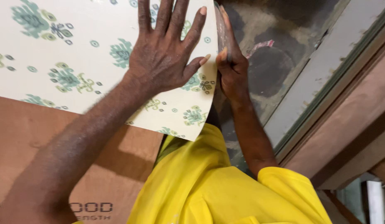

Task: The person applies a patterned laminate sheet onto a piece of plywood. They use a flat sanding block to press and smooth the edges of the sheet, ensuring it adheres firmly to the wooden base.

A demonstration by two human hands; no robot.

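Left hand [163, 49]: open, fingers spread, palm flat on the cream floral laminate sheet [76, 58], which lies over the brown plywood board [22, 137]. Right hand [230, 66]: fingers closed around a thin flat tool [220, 25], held against the sheet's right edge. A yellow shirt [201, 182] fills the lower view.

Left hand [161, 54] flat on patterned sheet [76, 54]; right hand [230, 68] grips its edge.

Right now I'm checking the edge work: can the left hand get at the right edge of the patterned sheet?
Probably yes. The left hand lies flat on the patterned sheet, its thumb close to that edge, with bare sheet between. The right hand already works there with a thin flat tool, so space is tight.
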